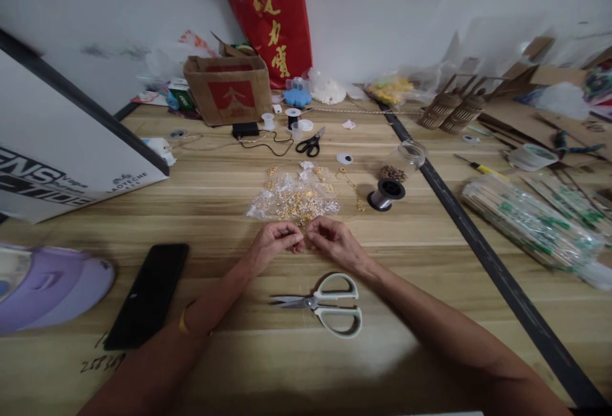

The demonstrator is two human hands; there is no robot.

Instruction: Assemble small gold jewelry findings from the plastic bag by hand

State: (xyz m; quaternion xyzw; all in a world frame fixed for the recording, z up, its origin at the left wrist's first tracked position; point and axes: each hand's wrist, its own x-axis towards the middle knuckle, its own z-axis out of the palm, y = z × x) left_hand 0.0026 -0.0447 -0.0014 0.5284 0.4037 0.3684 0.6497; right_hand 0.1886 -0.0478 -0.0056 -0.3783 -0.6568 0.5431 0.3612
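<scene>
My left hand (278,241) and my right hand (333,238) meet over the middle of the wooden table, each closed in a pinch with fingertips nearly touching. Small dark reddish bits show beneath the left fingertips; what either hand holds is too small to name. Just beyond them lies a pile of gold and silver jewelry charms (306,202) spread over clear plastic bags (262,204). White-handled scissors (313,302) rest open-bladed on the table between my forearms. A spool of thin wire (385,194) and a gold chain (354,186) sit right of the pile.
Black scissors (310,143) lie behind the pile. At right are a clear jar of brown beads (394,172) and wrapped sticks (530,222); at left, a black phone (147,295) and a purple object (57,288). A brown paper bag (229,91) stands at the back.
</scene>
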